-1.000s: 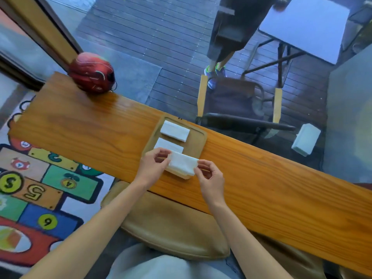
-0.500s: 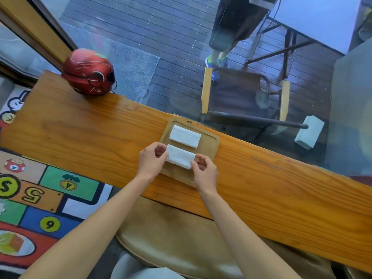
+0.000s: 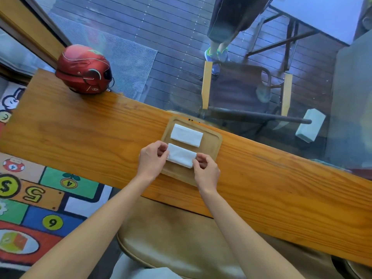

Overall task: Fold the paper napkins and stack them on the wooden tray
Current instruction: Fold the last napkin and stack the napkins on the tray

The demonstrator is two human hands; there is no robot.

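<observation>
Left hand [image 3: 152,160] pinching the near napkin [image 3: 181,155] by its left end, right hand [image 3: 205,171] pinching its right end. Lying on the wooden tray [image 3: 211,146] by the near edge, second napkin [image 3: 186,135] just beyond. Placing step, probably; next, letting go cleanly without disturbing the fold.

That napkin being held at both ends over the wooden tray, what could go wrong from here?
1. The left hand and right hand pinch the ends of the near napkin; letting go unevenly could leave it skewed or let the fold spring open.
2. It sits beside the far napkin, not on it, so the wooden tray may end up with two piles rather than one stack.
</observation>
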